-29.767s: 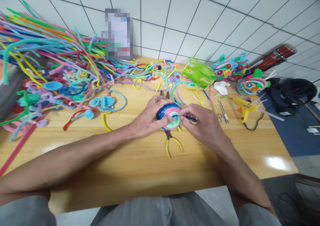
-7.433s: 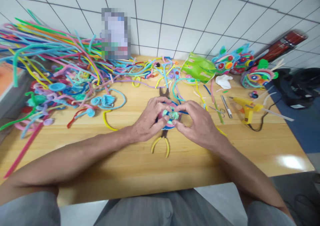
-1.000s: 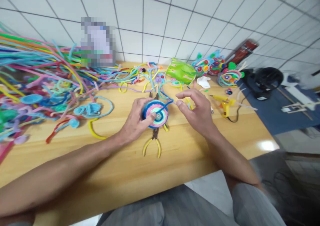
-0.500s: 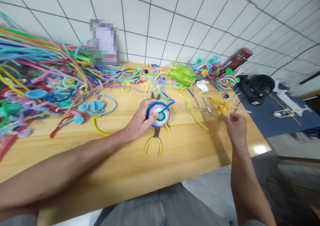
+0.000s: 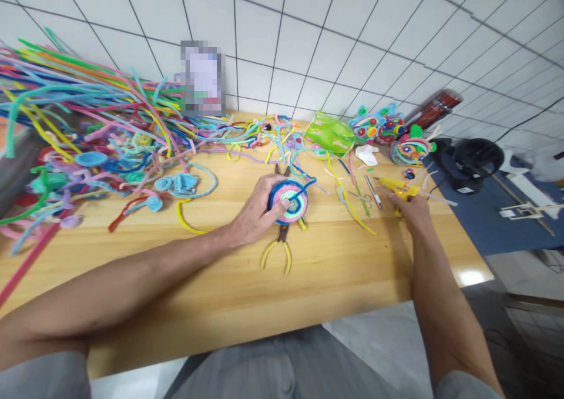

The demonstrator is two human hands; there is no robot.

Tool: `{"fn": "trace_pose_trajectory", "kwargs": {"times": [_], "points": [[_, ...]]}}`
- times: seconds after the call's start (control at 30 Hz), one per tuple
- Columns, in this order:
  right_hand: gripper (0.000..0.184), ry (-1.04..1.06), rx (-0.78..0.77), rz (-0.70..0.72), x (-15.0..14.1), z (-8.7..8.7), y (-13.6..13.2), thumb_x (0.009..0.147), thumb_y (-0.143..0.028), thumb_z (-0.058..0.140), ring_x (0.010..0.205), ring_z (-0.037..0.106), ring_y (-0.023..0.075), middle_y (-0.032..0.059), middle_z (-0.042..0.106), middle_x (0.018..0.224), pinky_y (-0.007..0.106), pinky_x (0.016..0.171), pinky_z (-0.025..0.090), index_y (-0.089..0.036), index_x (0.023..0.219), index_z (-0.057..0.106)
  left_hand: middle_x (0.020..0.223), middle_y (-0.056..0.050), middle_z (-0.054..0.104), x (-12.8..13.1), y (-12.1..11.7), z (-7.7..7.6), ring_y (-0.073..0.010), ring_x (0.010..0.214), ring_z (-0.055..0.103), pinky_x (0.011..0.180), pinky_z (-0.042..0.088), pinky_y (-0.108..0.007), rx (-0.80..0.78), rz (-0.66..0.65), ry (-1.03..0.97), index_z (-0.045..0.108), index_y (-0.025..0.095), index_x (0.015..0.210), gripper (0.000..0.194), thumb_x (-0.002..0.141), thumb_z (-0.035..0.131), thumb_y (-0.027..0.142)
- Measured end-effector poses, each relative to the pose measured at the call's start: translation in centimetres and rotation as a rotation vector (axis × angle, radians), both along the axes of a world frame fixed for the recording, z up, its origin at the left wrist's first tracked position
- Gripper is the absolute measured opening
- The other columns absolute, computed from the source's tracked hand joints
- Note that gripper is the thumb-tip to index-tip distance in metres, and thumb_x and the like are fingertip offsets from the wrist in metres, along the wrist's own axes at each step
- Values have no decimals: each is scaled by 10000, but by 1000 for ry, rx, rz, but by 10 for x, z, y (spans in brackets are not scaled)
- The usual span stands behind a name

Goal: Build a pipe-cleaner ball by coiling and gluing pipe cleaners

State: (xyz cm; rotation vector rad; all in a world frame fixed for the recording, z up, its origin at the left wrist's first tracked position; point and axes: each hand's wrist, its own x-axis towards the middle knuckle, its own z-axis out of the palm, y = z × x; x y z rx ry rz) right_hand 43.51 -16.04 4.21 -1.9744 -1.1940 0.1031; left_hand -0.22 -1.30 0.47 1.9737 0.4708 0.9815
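Coiled pipe-cleaner disc is pinched by the left hand over pliers, while the glue gun is gripped by the right hand, apparently for pick-up, steady lifting being required.

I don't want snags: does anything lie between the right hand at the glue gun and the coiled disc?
Yes: between right hand and coiled disc, a pen-like tool, scissors and a yellow strip lie on the table.
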Motion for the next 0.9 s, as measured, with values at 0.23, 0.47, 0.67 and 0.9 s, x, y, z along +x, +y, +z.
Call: {"fn": "trace_pose_trajectory", "kwargs": {"times": [0.23, 0.47, 0.67, 0.9], "points": [[250, 275, 20, 68, -67, 57, -3, 922, -402, 782, 698, 773, 207, 136, 800, 850, 291, 577, 525, -155, 949, 760, 1390, -139, 570, 3, -4, 1, -272, 1282, 586, 1133, 494, -481, -25, 36, -12, 474, 215, 1425, 438, 1068, 543, 459], [205, 41, -66, 597, -165, 78, -1, 974, -462, 727, 815, 748, 219, 36, 773, 906, 339, 685, 611, -264, 935, 766, 1420, -143, 553, 3, -10, 4, -290, 1340, 559, 1177, 450, -509, -100, 147, 44, 451, 208, 1419, 452, 1058, 556, 458], [103, -232, -2, 734, -179, 62, 7, 1031, -324, 646, 867, 757, 231, 38, 786, 1002, 358, 733, 610, -275, 1003, 732, 1428, -147, 536, 2, -9, 5, -300, 1364, 539, 1205, 423, -527, -92, 114, 53, 430, 213, 1440, 462, 1056, 555, 438], [262, -289, -26, 685, -186, 53, 6, 1035, -345, 650, 931, 788, 246, 62, 805, 1084, 350, 782, 627, -265, 1283, 675, 1427, -142, 518, 4, -9, 3, -289, 1365, 531, 1202, 432, -503, -69, 109, 20, 426, 221, 1438, 458, 1064, 548, 455]]}}
